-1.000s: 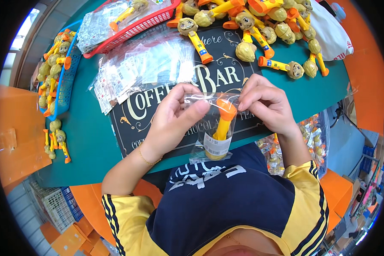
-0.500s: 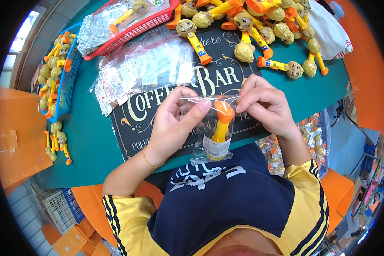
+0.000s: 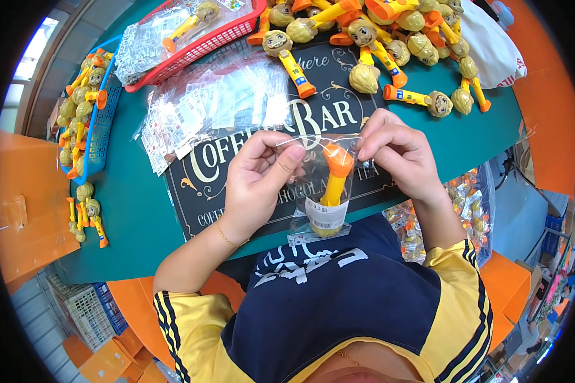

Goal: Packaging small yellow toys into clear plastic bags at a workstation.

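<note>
Between my hands hangs a clear plastic bag (image 3: 310, 191) with a yellow figurine dispenser (image 3: 333, 185) inside, head down and its orange foot end up. A white barcode label (image 3: 326, 215) shows low on the bag. My left hand (image 3: 262, 175) pinches the left corner of the bag's top edge between thumb and fingers. At the opposite corner, my right hand (image 3: 399, 153) pinches the same edge, fingers curled. The top edge is stretched between the two hands, above a black printed mat (image 3: 236, 169).
A stack of flat clear bags (image 3: 217, 105) lies on the mat. Behind it stands a red basket (image 3: 204, 48) of bags. Many loose figurines (image 3: 421, 48) are heaped at the far right. A blue basket (image 3: 102, 137) of figurines stands left. Bagged figurines (image 3: 473, 204) fill a sack beside the table.
My hands have drawn slightly apart, pulling the bag's top edge straighter. The figurine's orange end sits a little further right in the bag, and both hands keep their pinch.
</note>
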Demonstrator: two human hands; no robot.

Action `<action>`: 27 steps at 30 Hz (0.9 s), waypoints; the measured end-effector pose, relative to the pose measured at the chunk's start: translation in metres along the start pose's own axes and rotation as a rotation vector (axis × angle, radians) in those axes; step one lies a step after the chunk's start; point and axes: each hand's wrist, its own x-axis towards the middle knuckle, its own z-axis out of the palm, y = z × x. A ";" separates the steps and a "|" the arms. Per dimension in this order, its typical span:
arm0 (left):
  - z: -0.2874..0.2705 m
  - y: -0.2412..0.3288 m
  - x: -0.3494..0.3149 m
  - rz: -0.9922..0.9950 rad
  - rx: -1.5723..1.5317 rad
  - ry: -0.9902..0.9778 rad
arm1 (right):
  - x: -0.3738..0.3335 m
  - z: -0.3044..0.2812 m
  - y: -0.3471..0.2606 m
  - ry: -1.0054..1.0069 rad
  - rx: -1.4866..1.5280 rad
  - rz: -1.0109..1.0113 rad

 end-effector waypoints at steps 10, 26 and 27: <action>0.001 -0.005 0.007 -0.064 -0.259 -0.065 | 0.000 0.022 0.003 0.236 0.488 0.196; 0.003 -0.006 -0.003 0.006 -0.215 0.001 | -0.009 0.031 0.004 0.193 0.350 0.325; 0.003 -0.007 -0.003 0.013 -0.217 0.001 | -0.010 0.031 0.007 0.210 0.292 0.271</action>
